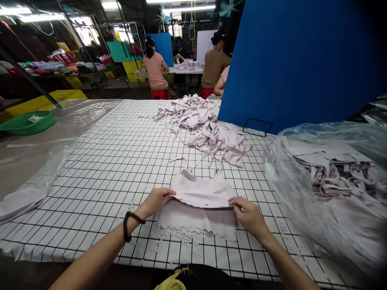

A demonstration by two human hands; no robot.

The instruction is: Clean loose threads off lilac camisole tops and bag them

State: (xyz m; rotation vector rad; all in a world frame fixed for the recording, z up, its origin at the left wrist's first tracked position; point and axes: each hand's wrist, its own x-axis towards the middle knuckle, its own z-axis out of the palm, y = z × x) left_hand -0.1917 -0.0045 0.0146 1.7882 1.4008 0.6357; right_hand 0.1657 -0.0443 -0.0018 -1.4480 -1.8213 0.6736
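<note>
A pale pink strappy garment, like a camisole top, lies in front of me on the grid-patterned cloth, its thin straps stretching toward the far side. My left hand pinches the left end of its raised edge between thumb and fingers. At the right end of that same edge, my right hand is closed in a pinch. Below the lifted edge shows another pale layer with a wavy hem; whether it is the same garment I cannot tell. Small pale scraps lie along that hem.
A heap of similar garments sits farther back. To the right are a clear plastic bag of folded garments and a tall blue board by a black wire stand. A green basket stands left. Several people work beyond.
</note>
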